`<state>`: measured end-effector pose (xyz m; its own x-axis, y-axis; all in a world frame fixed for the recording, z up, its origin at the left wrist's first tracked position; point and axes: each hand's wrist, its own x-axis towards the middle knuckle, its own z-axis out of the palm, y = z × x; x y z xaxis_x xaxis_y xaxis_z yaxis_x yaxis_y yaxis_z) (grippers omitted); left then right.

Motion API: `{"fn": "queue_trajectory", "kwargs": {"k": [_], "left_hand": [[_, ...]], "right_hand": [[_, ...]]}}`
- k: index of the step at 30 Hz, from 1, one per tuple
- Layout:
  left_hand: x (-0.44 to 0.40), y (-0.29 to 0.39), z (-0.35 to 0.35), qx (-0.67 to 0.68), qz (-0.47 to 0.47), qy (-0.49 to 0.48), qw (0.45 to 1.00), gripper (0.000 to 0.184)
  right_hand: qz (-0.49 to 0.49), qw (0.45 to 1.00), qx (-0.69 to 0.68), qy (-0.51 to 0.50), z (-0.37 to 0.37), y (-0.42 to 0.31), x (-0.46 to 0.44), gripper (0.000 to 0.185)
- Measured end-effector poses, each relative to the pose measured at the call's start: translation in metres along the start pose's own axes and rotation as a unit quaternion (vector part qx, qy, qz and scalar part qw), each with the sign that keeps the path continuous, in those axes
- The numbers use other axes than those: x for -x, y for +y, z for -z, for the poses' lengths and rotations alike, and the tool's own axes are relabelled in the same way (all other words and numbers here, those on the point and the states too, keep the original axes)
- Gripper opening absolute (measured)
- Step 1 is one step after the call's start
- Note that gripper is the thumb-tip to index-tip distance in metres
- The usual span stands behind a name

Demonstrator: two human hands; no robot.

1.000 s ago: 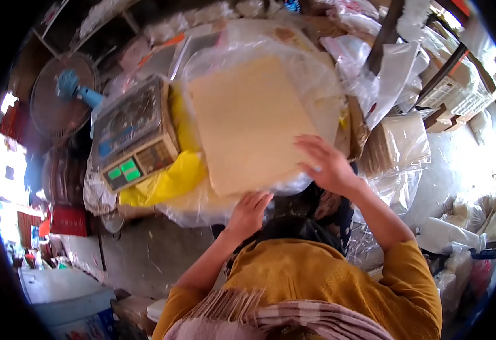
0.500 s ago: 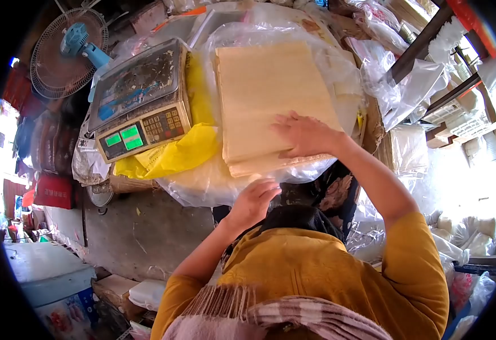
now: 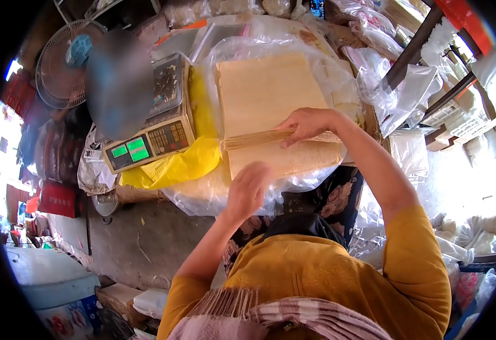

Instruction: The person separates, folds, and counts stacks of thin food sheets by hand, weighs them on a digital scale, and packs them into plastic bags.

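A stack of tan paper sheets [image 3: 270, 85] lies on clear plastic sheeting [image 3: 202, 198] in front of me. My right hand [image 3: 307, 124] is closed on the near edge of several sheets, thumb below and fingers on top. That edge is raised and folded back, so the sheet layers show, and more tan paper [image 3: 287, 158] lies exposed underneath. My left hand [image 3: 251, 187] is at the stack's near left corner. Motion smears its fingers, so I cannot tell whether they touch the paper.
Left of the stack stands a digital scale [image 3: 152, 141] with lit green displays, beside a yellow plastic bag [image 3: 174, 167]. A blurred grey-blue patch hides part of the scale. A fan [image 3: 61, 68] stands behind it. Clear plastic bags [image 3: 412, 90] are piled at the right.
My right hand went from lying flat on the stack to gripping its raised near edge. My left hand moved up to the paper's near corner. A blurred patch now covers part of the scale.
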<state>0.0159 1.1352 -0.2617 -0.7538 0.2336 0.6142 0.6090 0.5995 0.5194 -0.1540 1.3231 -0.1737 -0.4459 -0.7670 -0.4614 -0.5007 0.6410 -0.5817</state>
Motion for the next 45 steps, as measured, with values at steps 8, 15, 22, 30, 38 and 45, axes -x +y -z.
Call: {"fn": "queue_trajectory", "kwargs": {"k": [8, 15, 22, 30, 38, 45], "left_hand": [[-0.008, -0.016, -0.015, -0.023, 0.069, 0.004, 0.997, 0.026], [-0.014, -0.043, -0.042, -0.09, 0.104, -0.059, 0.989, 0.02], [-0.012, -0.045, -0.049, -0.132, 0.01, -0.067, 0.989, 0.032], [-0.009, -0.043, -0.05, -0.134, 0.008, -0.072, 0.988, 0.036], [-0.043, -0.069, -0.007, 0.767, 0.36, 0.024, 0.53, 0.032], [-0.089, -0.075, 0.066, 0.608, 0.386, 0.029, 0.694, 0.02]], "right_hand": [[-0.003, 1.0, -0.002, -0.007, 0.003, 0.004, -0.003, 0.041], [0.045, 0.887, 0.322, 0.329, -0.08, -0.008, -0.01, 0.025], [0.105, 0.849, 0.364, 0.367, -0.017, 0.009, 0.003, 0.036], [0.096, 0.797, 0.305, 0.513, 0.076, -0.07, 0.109, 0.02], [0.177, 0.835, 0.374, 0.362, -0.018, -0.072, 0.128, 0.013], [0.137, 0.853, 0.38, 0.331, 0.002, -0.136, 0.153, 0.029]]}}
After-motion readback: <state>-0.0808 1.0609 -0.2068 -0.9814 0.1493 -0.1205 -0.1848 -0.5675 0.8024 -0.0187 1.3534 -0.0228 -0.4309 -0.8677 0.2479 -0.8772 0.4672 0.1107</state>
